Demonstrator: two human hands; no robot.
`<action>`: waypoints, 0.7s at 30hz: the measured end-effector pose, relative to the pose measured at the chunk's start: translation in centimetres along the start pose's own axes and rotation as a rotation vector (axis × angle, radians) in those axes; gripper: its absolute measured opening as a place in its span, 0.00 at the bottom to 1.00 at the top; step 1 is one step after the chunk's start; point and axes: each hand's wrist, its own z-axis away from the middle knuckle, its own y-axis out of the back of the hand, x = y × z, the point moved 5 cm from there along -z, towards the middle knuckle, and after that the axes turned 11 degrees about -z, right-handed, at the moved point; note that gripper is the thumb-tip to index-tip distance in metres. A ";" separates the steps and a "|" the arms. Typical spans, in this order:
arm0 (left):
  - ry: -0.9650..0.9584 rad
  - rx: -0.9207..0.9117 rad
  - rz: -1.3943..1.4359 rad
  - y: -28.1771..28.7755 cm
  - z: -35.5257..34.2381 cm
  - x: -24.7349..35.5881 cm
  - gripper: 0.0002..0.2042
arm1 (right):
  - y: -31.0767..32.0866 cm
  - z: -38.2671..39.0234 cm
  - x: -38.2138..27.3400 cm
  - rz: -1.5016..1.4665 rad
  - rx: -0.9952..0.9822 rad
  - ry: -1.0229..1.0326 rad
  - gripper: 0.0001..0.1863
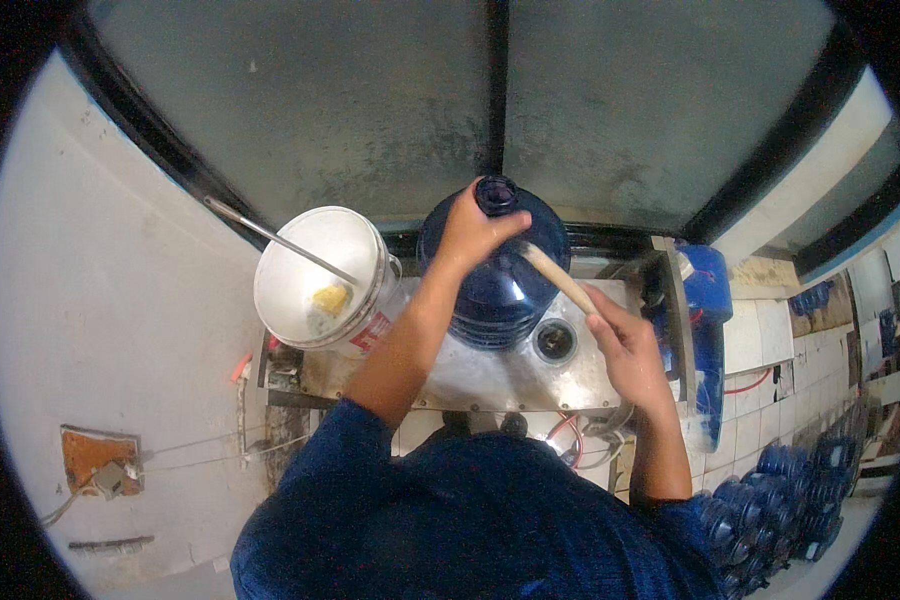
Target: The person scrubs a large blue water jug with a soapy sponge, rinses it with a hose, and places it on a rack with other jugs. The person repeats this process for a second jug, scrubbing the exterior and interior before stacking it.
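My left hand (475,230) is closed round the neck of a dark blue water jug (495,300), which stands upright on a steel counter (600,390). My right hand (625,350) grips a pale, stick-like tool (560,280), perhaps a brush, its far end against the jug's shoulder; the tip is too blurred to make out. Left of the jug is a white bucket (300,240) with a yellow sponge (330,298) inside and a long metal rod (270,235) across its rim. A round opening (555,342) sits in the counter, right of the jug's base.
A blue plastic container (705,280) is beyond the counter's right end. Several blue jugs (760,510) stand on the floor at lower right. A frosted glass panel (650,110) rises behind the counter; a wall (140,330) with cables is on the left. Hoses (570,435) hang below.
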 end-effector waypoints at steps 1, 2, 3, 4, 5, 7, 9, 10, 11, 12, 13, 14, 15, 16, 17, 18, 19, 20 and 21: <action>-0.145 -0.029 0.279 0.1 -1.2 2.1 0.22 | 0.1 -0.4 -0.9 0.007 0.001 0.081 0.22; -0.126 -0.150 0.339 -0.1 -2.2 2.2 0.20 | 0.2 -0.7 -1.9 0.009 0.001 0.118 0.22; -0.103 -0.266 0.399 -0.3 -2.8 1.8 0.19 | 0.1 -1.2 -2.9 0.013 -0.005 0.155 0.22; -0.181 -0.194 0.401 -0.4 -3.4 1.7 0.17 | -0.1 -1.7 -3.6 0.005 -0.001 0.221 0.22; -0.191 -0.069 0.315 -0.4 -3.5 0.9 0.17 | -0.2 -2.1 -4.2 -0.006 -0.010 0.237 0.22; -0.202 0.164 0.157 -1.1 -2.8 0.5 0.17 | -0.1 -2.4 -4.8 -0.023 -0.017 0.248 0.22; -0.113 0.427 -0.056 -1.5 -1.3 1.0 0.22 | 0.0 -2.7 -5.0 -0.028 -0.016 0.248 0.22; -0.037 0.466 -0.058 -1.4 -0.7 1.4 0.23 | 0.0 -2.8 -4.9 -0.033 -0.019 0.250 0.23; 0.039 0.506 -0.061 -1.1 -0.2 1.8 0.25 | 0.0 -3.0 -4.5 -0.047 -0.022 0.236 0.23; -0.043 0.447 -0.120 -0.2 0.0 2.5 0.30 | 0.0 -3.2 -3.6 -0.062 -0.019 0.221 0.23; -0.061 0.305 -0.204 -0.2 0.1 1.0 0.33 | -0.2 -3.3 -2.9 -0.074 -0.024 0.208 0.23; -0.080 0.162 -0.286 -0.7 0.2 -1.3 0.36 | -0.4 -3.3 -2.4 -0.066 -0.037 0.189 0.23; -0.094 0.021 -0.372 -0.6 0.6 -2.9 0.38 | -0.8 -3.2 -1.8 -0.062 -0.055 0.171 0.22; -0.039 -0.094 -0.588 0.0 1.1 -2.7 0.45 | -0.9 -2.9 -1.1 -0.054 -0.063 0.151 0.22; -0.126 -0.033 -0.635 0.4 1.9 -2.9 0.46 | -1.1 -2.8 0.0 -0.082 -0.061 0.092 0.22; -0.214 0.032 -0.685 0.8 3.0 -3.0 0.46 | -1.3 -2.6 1.3 -0.113 -0.061 0.035 0.22; -0.303 0.093 -0.726 1.0 4.0 -3.2 0.47 | -1.5 -2.6 2.7 -0.139 -0.057 -0.026 0.21; -0.237 0.054 -0.617 1.4 4.5 -4.2 0.46 | -1.0 -2.6 4.2 -0.137 0.018 0.057 0.21; -0.180 0.113 -0.435 2.1 5.4 -6.0 0.46 | -0.5 -2.8 5.2 -0.140 0.043 0.014 0.21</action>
